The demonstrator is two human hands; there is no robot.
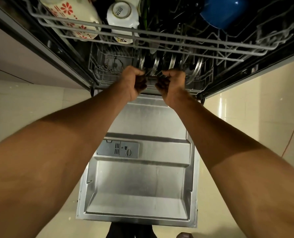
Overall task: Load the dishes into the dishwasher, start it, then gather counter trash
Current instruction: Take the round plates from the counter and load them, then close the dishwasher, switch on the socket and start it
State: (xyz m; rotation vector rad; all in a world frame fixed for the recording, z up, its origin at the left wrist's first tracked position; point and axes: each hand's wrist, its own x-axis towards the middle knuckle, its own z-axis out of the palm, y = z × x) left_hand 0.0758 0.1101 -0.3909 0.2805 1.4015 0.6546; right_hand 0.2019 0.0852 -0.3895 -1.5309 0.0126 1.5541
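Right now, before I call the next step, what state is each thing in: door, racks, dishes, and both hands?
Dishwasher door: fully open, lying flat.
Detergent dispenser: lid closed.
Lower rack: inside the tub, metal plates standing on edge.
Upper rack: loaded.
White bowl: upside down.
Floral dish: tilted in the upper rack.
Blue bowl: tilted.
Left hand: grips the lower rack's front bar.
Right hand: grips the same bar.
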